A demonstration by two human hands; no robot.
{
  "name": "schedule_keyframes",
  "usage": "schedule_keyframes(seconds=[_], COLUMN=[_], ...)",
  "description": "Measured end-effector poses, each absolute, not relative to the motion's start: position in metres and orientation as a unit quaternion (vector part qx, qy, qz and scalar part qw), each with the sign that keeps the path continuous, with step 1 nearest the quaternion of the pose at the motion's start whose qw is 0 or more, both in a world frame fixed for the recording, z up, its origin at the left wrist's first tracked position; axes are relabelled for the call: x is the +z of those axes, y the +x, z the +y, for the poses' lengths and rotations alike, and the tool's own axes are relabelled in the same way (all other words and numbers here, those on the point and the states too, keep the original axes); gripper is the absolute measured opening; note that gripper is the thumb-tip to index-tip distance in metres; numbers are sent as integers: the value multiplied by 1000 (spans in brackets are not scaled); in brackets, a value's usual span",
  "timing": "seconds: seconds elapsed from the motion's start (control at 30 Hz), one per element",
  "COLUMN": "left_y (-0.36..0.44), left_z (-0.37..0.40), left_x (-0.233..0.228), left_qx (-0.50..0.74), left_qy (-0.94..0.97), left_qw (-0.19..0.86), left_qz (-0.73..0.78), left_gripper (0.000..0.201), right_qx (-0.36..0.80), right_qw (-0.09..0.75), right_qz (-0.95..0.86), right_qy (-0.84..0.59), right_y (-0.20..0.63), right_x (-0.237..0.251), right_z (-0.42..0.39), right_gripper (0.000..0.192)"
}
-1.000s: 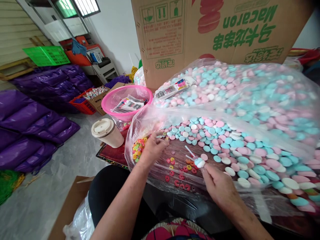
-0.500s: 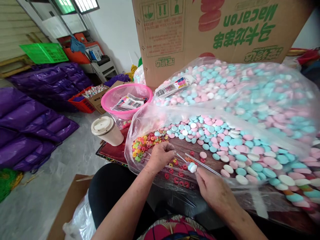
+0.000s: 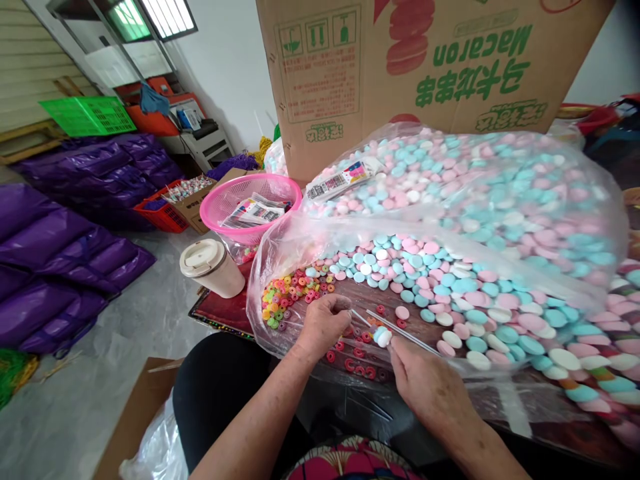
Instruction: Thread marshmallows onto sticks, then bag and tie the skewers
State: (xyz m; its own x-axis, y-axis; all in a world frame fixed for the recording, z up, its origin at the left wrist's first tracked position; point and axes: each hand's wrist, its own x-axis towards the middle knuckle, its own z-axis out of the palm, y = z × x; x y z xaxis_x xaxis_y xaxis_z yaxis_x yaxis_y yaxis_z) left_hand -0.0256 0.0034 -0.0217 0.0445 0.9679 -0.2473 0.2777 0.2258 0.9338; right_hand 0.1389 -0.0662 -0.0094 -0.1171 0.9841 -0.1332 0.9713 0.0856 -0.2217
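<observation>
Head view, seated person at a dark table (image 3: 235,308) spread with an opened clear plastic bag (image 3: 300,240) of sweets. Right hand (image 3: 425,380) closed in a pinch around a thin white stick (image 3: 407,333); a few disc candies, blue and white, are threaded on the stick (image 3: 383,335) at its near end, just off the fingertips. Stick's long axis runs from lower left, at the threaded discs, toward upper right, lying low over the table. Left hand (image 3: 325,323) curled, fingertips down among the small coloured ring candies (image 3: 290,293); whether it grips a ring cannot be told. Second white stick (image 3: 361,317) lies between the two hands. Left hand is nearer the rings; right hand nearer the pink, blue and white disc heap (image 3: 475,300), which lies right and beyond. Open room: bare strip of table between the hands; near table edge close below both wrists. Lidded cup (image 3: 213,267) stands left, well apart.
</observation>
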Motion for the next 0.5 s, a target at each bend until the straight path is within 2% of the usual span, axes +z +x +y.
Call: schedule_keyframes(seconds=[0.23, 0.5], left_y=[-14, -8], left_z=[-7, -10], left_x=[-15, -26], left_qx=[271, 216], left_qy=[718, 770], left_qw=[243, 170], left_qz=[594, 576], left_gripper=[19, 27], right_qx=[147, 182], right_qw=[-62, -92], right_qz=[-729, -719], right_qy=[-665, -664], right_y=[133, 133], right_x=[-3, -2], right_z=[-65, -65], right_gripper=[26, 30])
